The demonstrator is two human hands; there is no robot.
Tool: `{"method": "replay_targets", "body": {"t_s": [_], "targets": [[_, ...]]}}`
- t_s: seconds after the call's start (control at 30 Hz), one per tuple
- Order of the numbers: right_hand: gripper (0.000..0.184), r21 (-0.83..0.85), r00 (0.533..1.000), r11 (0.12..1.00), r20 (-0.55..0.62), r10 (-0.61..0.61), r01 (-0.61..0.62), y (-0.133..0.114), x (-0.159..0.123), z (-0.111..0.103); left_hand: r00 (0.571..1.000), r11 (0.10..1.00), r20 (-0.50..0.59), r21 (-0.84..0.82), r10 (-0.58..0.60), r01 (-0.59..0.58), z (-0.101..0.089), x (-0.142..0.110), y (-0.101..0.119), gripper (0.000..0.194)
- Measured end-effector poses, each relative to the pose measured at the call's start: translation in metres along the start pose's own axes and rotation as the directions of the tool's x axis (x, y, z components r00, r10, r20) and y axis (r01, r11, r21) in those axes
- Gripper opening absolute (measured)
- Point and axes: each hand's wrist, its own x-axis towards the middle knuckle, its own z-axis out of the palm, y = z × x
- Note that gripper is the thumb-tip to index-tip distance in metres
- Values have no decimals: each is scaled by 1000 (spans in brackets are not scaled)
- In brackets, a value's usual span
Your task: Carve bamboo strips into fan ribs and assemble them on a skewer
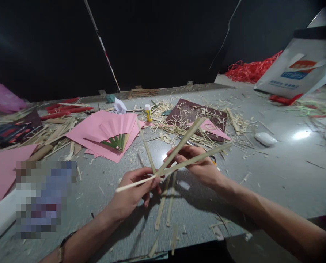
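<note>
Several narrow bamboo strips [182, 144] cross one another and fan out in front of me, above the table. My left hand [132, 191] is closed, pinching them where they meet. One end sticks out to the left past my thumb. On the other side, my right hand [200, 166] is closed with bent fingers on the strips, partly hidden behind them. Below my hands, two more bamboo strips [162, 206] extend toward the table's near edge, each with a small hole near its lower end. Their upper ends are hidden by my hands.
A pink paper fan [116, 128] with green ribs lies on pink sheets [80, 128] at the left. A yellow glue stick [148, 113] stands behind. Bamboo shavings cover a dark red sheet [176, 111]. A white mouse-shaped object [265, 139] and a white bag [291, 69] are at the right.
</note>
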Motion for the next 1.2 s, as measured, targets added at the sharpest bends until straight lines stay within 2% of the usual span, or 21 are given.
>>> {"method": "replay_targets", "body": {"t_s": [0.17, 0.23, 0.27, 0.33, 0.43, 0.5, 0.63, 0.8, 0.83, 0.9, 1.0, 1.07, 1.1, 1.13, 1.2], "targets": [[20, -100, 1000, 995, 14, -2, 3, -3, -1, 2, 1000, 998, 13, -60, 2, -1, -2, 0, -1, 30], [17, -219, 998, 974, 57, -41, 52, -4, -1, 0, 1000, 991, -16, -135, -18, 16, -2, -1, -1, 29], [16, -308, 991, 946, 115, -70, 102, -4, -1, -1, 999, 983, -42, -181, -30, 22, -2, -2, 0, 28], [14, -467, 944, 844, 305, -126, 263, -6, 0, -3, 993, 964, -107, -267, -44, 13, -2, -2, 1, 29], [11, -503, 792, 705, 595, -138, 501, -8, 0, -2, 986, 946, -163, -324, -33, -22, -5, 0, 3, 30], [9, -482, 731, 671, 669, -134, 564, -9, -2, 2, 987, 947, -160, -320, -25, -28, -7, 2, 3, 28], [4, -456, 697, 676, 707, -120, 578, -7, -5, 9, 992, 951, -120, -310, -30, -9, -8, 2, 6, 28], [9, -453, 728, 696, 669, -147, 557, -3, -6, 8, 996, 956, -84, -293, -34, 8, -6, 0, 9, 30], [11, -469, 753, 696, 640, -157, 544, -4, -6, 7, 995, 958, -92, -288, -33, 5, -6, -1, 9, 28], [11, -534, 832, 696, 529, -169, 481, -6, -6, 5, 992, 959, -123, -283, -22, -14, -7, -1, 10, 26], [2, -575, 950, 770, 282, -131, 277, -15, -8, 2, 984, 955, -179, -291, 8, -61, -8, -1, 12, 27], [10, -448, 985, 888, 167, -34, 106, -21, -9, 2, 980, 951, -198, -295, 29, -88, -9, 0, 13, 28], [14, -342, 989, 940, 145, 33, 18, -23, -9, 2, 978, 950, -203, -297, 36, -96, -9, 0, 14, 28], [17, -225, 985, 972, 147, 94, -59, -24, -9, 2, 978, 949, -203, -298, 39, -99, -9, 1, 14, 29], [17, -20, 961, 984, 214, 177, -177, -25, -8, 1, 980, 948, -198, -302, 36, -96, -9, 1, 15, 29]]}}
